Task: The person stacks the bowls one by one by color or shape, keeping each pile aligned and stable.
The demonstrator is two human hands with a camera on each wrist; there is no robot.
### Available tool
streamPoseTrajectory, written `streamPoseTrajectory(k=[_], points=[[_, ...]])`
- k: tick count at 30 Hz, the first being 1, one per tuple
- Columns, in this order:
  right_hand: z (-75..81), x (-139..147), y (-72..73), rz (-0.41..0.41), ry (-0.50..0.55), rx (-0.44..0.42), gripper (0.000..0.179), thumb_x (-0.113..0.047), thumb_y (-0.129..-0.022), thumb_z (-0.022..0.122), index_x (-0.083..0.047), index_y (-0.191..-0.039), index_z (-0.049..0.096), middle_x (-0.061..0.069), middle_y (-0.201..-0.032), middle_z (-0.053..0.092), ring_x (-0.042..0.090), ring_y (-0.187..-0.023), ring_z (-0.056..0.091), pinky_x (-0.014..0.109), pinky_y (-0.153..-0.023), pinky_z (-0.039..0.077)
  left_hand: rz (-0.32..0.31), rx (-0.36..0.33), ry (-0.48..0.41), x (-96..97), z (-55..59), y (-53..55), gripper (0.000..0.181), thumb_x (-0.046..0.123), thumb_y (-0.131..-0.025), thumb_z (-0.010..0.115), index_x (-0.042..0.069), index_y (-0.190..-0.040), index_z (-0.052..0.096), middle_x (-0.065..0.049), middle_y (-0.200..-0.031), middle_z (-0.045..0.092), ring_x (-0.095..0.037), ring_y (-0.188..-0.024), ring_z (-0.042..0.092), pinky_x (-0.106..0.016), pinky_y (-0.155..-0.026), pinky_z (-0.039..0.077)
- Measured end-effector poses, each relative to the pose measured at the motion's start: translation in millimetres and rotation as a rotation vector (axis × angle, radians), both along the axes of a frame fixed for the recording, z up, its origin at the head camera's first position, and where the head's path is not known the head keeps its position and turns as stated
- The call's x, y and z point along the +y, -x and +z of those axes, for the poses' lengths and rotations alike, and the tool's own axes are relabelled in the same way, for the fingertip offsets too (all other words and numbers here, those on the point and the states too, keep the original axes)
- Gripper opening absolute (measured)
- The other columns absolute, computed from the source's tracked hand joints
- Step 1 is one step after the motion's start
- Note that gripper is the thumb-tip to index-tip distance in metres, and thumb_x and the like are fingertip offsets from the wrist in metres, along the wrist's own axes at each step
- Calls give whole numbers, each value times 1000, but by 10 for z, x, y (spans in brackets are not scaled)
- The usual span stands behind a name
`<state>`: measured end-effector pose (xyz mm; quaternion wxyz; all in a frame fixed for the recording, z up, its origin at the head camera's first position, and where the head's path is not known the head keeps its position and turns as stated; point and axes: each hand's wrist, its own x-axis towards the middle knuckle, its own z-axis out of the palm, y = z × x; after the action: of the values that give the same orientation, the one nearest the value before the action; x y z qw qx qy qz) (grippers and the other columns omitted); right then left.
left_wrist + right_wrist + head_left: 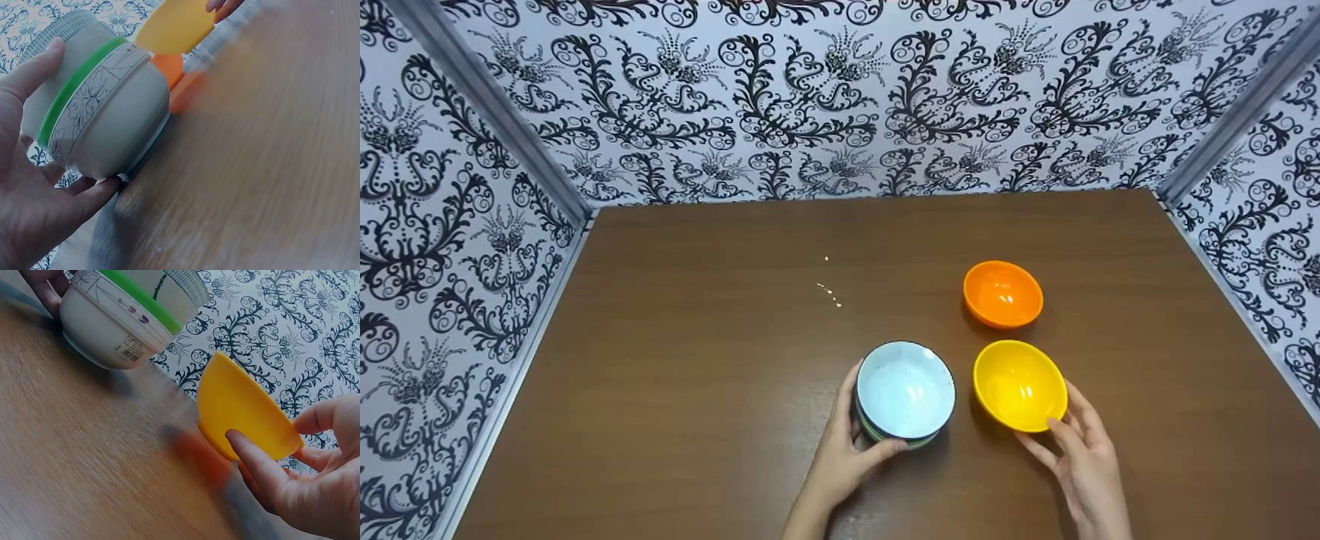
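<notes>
Brown table [675, 352] meets scroll-patterned walls [825, 97]; left hand [838, 457] grips stacked bowls [906, 390], right hand [1087, 457] holds yellow bowl [1017, 384]

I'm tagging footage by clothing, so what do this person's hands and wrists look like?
The left hand and the right hand are both bare: no gloves, rings or markings show, and no sleeves are in view.

The head camera looks forward and steeply down over the table [697, 360], far enough back to take in the patterned wall [840, 97]. The left wrist camera sits close behind the left hand [840, 456], low and tilted, facing the stacked bowls [906, 390] side-on; the right one, equally near and tilted, faces the yellow bowl [1020, 379] past the right hand [1086, 456]. Both wrist views share these bowls.
</notes>
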<state>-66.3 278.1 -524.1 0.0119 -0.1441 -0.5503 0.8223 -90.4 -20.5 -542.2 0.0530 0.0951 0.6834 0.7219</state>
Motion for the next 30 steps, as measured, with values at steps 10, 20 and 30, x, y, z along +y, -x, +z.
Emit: streamPoseTrajectory(k=[10,20,30], points=[[65,-34,-22,-6,50,66,46,2,-102,47,-28,-136,52,-18,-128,57,5,-108,66,37,-80,62,3,-3,-2,-1,-5,-6,107,19,-77,86,20,-159,18,-3,-164,22,-27,-147,35,-32,-116,35],[148,-117,-28,20,13,105,48,1,-103,46,-25,-143,47,-17,-135,52,6,-110,66,36,-82,62,12,-5,12,0,-1,-4,106,21,-78,86,21,-159,18,-5,-164,23,-28,-147,35,-35,-116,35],[244,-168,-49,26,-12,114,54,-1,-104,44,-20,-153,33,-13,-142,46,7,-112,66,35,-84,61,8,-3,-2,2,10,-3,108,20,-77,86,17,-159,17,-8,-164,22,-31,-147,36,-37,-116,35]])
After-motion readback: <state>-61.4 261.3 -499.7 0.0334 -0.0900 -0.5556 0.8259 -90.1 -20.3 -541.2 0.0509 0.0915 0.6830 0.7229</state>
